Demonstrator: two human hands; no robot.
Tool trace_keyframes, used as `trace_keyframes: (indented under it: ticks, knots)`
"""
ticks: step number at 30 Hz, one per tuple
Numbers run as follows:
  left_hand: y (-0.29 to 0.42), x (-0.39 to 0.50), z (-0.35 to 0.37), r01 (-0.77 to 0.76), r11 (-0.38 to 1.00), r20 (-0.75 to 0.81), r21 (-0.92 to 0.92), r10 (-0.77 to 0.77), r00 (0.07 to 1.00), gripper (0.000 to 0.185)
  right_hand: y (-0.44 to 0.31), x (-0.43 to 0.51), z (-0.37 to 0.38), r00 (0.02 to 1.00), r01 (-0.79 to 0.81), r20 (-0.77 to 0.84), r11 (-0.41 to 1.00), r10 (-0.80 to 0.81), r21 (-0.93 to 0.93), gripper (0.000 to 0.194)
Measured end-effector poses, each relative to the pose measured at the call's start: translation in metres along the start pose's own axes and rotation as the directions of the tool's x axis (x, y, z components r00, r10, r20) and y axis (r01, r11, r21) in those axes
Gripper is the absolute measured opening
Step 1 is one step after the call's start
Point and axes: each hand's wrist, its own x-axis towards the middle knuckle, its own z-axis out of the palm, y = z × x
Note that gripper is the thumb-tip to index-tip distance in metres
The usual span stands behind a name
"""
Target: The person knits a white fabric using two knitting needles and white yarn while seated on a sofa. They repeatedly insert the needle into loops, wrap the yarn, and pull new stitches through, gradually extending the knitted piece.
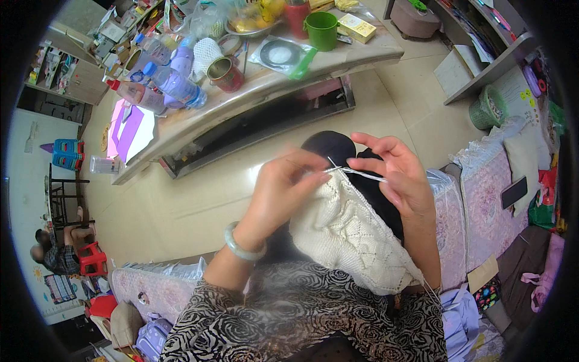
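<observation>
A cream knitted piece (348, 231) with an openwork pattern hangs over my lap. My left hand (278, 185), slightly blurred, pinches its upper corner together with thin knitting needles (333, 162), whose tips cross there. From those tips white yarn (364, 173) runs to my right hand (405, 181). The yarn passes into the curled lower fingers of that hand, while its upper fingers stand spread apart. Stitches line the right edge of the fabric, and thin needle ends (432, 292) stick out at its lower corner by my right forearm. A pale bangle (244, 251) circles my left wrist.
Ahead stands a long table (267, 97) with bottles, a red cup (225, 74) and a green bucket (321, 30). On the floral sofa cover (486, 217) at right lies a phone (514, 192). A person (56, 253) sits far left near a red stool (92, 259).
</observation>
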Motion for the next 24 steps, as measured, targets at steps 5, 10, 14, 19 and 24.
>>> trace_keyframes:
  ticks: [5,10,14,19,24]
  knots:
    - [0.001,0.001,0.012,0.079,0.968,0.013,-0.239,-0.078,0.997,0.013,-0.010,-0.002,0.003,0.954,0.156,0.245,0.985,-0.171,0.077,0.015]
    - [0.001,0.005,0.014,0.148,0.944,0.076,-0.294,-0.132,0.988,0.014,-0.003,-0.004,0.023,0.971,0.099,-0.026,0.497,-0.238,-0.862,0.007]
    - [0.000,0.007,0.015,0.095,0.934,0.039,-0.344,-0.087,0.995,0.014,-0.005,-0.003,0.030,0.983,0.106,0.049,0.330,-0.177,-0.938,0.010]
    - [0.000,0.007,0.013,0.146,0.931,0.062,-0.334,-0.133,0.989,0.016,-0.006,-0.006,0.031,0.988,0.120,0.085,0.305,-0.127,-0.945,0.020]
    - [0.001,0.010,0.014,0.159,0.903,0.108,-0.398,-0.126,0.986,0.017,0.000,-0.007,0.029,0.984,0.082,0.018,0.365,-0.175,-0.927,0.019]
